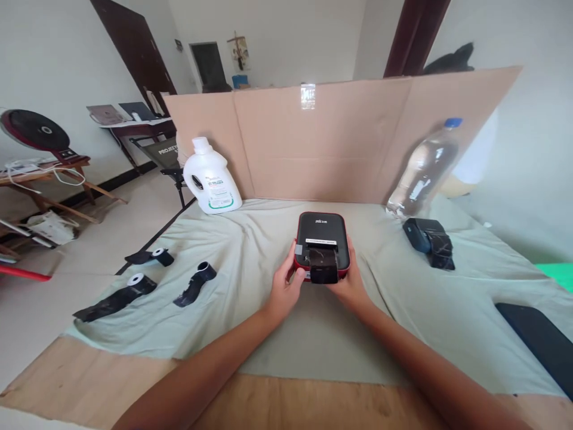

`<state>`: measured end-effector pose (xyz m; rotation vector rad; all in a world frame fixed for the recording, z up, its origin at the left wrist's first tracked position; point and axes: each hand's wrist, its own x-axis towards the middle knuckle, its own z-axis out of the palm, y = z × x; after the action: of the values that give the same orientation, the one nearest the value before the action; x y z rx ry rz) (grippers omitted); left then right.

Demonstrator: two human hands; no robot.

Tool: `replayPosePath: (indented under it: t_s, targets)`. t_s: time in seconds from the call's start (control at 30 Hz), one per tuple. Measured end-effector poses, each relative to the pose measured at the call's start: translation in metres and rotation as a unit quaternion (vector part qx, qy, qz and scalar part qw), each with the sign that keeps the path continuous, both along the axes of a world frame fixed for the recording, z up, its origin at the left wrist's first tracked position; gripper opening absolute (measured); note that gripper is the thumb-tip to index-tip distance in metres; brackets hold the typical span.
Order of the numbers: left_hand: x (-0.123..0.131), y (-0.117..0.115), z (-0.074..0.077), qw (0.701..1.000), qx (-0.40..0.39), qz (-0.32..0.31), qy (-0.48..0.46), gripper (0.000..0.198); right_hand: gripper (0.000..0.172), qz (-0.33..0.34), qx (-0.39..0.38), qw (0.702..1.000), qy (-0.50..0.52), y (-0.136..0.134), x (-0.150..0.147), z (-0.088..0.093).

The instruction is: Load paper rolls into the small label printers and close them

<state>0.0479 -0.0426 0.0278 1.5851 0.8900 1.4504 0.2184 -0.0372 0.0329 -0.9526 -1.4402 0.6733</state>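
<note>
A small black printer with a red rim (321, 234) rests on the pale green cloth (250, 251) at the middle of the table. A black roll of paper (323, 266) sits at its front opening. My left hand (286, 283) grips the printer's left front corner, thumb on top. My right hand (351, 280) holds the right front side, fingers curled around the edge beside the black roll. Both forearms reach in from the bottom of the view.
Three partly unrolled black rolls (138, 280) lie at the left of the cloth. A white detergent bottle (210, 176) stands back left, a clear water bottle (423, 170) back right beside a black device (430, 242). A cardboard screen (322, 137) backs the table. A dark flat object (541, 340) lies at the right edge.
</note>
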Motion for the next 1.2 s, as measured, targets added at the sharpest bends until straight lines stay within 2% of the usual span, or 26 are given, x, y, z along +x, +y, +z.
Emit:
replayPosePath:
  t_s: [0.23, 0.43, 0.8, 1.0, 1.2]
  targets:
    - [-0.003, 0.0, -0.004, 0.998, -0.018, 0.047, 0.043, 0.065, 0.117, 0.015, -0.019, 1.0, 0.009, 0.003, 0.0, -0.01]
    - [-0.001, 0.001, -0.007, 0.995, -0.069, 0.036, 0.057, 0.067, 0.114, -0.008, -0.039, 0.999, 0.007, 0.004, 0.001, -0.019]
    - [-0.003, 0.002, -0.012, 0.995, -0.087, 0.012, 0.052, 0.062, 0.109, -0.012, -0.034, 0.999, -0.012, 0.006, 0.004, -0.021]
    - [-0.001, 0.002, -0.011, 0.993, -0.102, 0.015, 0.051, 0.06, 0.114, -0.017, -0.036, 0.999, -0.018, 0.007, 0.005, -0.025]
    - [-0.001, 0.002, -0.012, 0.995, -0.085, 0.019, 0.048, 0.061, 0.122, -0.016, -0.053, 0.998, -0.013, 0.005, 0.005, -0.024]
